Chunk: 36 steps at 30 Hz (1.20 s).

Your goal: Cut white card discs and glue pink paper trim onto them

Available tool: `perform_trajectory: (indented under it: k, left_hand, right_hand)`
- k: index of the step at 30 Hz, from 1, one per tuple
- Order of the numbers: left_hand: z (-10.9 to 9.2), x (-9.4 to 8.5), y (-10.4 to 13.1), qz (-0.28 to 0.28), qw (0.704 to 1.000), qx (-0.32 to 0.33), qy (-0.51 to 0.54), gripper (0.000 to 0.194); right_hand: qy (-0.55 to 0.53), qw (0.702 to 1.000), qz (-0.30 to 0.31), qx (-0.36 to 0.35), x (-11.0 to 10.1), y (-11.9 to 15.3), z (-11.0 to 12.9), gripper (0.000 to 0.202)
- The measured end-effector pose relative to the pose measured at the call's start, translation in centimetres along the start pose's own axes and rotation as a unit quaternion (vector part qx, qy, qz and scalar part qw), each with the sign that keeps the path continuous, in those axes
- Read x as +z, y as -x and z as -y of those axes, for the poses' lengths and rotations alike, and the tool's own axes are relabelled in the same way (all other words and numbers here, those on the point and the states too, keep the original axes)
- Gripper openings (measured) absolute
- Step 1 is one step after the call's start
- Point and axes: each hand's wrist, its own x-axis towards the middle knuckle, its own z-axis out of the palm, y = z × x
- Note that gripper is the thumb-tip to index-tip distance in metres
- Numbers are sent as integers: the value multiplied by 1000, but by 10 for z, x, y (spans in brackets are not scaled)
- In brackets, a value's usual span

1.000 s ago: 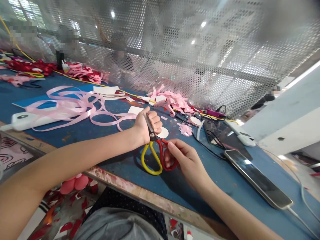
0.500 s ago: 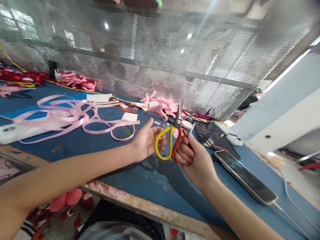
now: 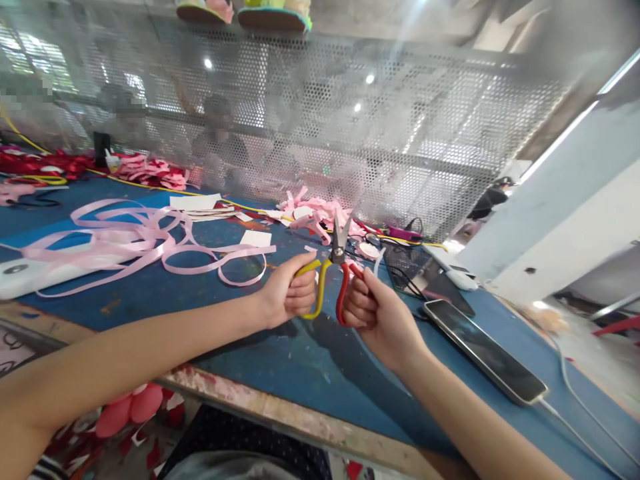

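Observation:
A pair of scissors (image 3: 339, 253) is held up above the blue table, its blades pointing away from me and spread slightly apart. One handle loop is yellow, the other red. My left hand (image 3: 287, 291) is closed around the yellow loop. Fingers of my right hand (image 3: 377, 310) wrap round the red loop. Left of my hands lies a loose tangle of pink ribbon (image 3: 163, 250), its free end close to a small white card (image 3: 256, 239). Behind the scissors sits a pink hot glue gun (image 3: 315, 228), partly among pink scraps.
A phone (image 3: 485, 350) with a white cable lies right of my right forearm. A white device (image 3: 55, 267) sits under the ribbon at left. Pink and red ribbon pieces (image 3: 150, 172) are heaped along the perforated metal screen (image 3: 300, 107). The wooden table edge (image 3: 260, 405) runs before me.
My left hand has closed on the yellow loop, where its fingers were spread beside it before. The scissor blades have opened, and the scissors have shifted a little left.

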Motion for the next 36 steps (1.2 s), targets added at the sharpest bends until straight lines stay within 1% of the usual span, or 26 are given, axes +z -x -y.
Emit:
perform_trajectory:
  k: [4,8,10,13,16,20,26,31,36]
  left_hand:
    - [-1,-2,-2,-34,999,26,-1,55]
    - [12,4,-1,-58,997,42,41,50]
    - [19,7,0,-89,993,59,43,49]
    - [27,10,1,-139,987,77,25,47]
    - [30,9,-1,-164,984,74,3,46]
    - [30,6,-4,-192,979,61,-26,45]
    - [35,4,-8,-189,977,93,-43,45]
    - [39,4,-9,-187,976,100,-40,45]
    - [39,6,-8,-195,975,102,-39,44]
  right_hand:
    - [-19,1000,-8,19,4,1,-1,45]
    - [-48,998,-3,32,11,4,-14,45]
    - [-57,998,-15,30,12,4,-21,45]
    - [-67,996,-51,27,13,4,-29,44]
    - [-73,993,-82,35,15,5,-32,43]
    - [-53,995,-73,31,17,8,-32,45]
    - [-60,993,-94,28,19,8,-33,45]
    - [-88,990,-106,35,19,6,-35,43]
    - [-114,984,-128,40,21,5,-36,43]
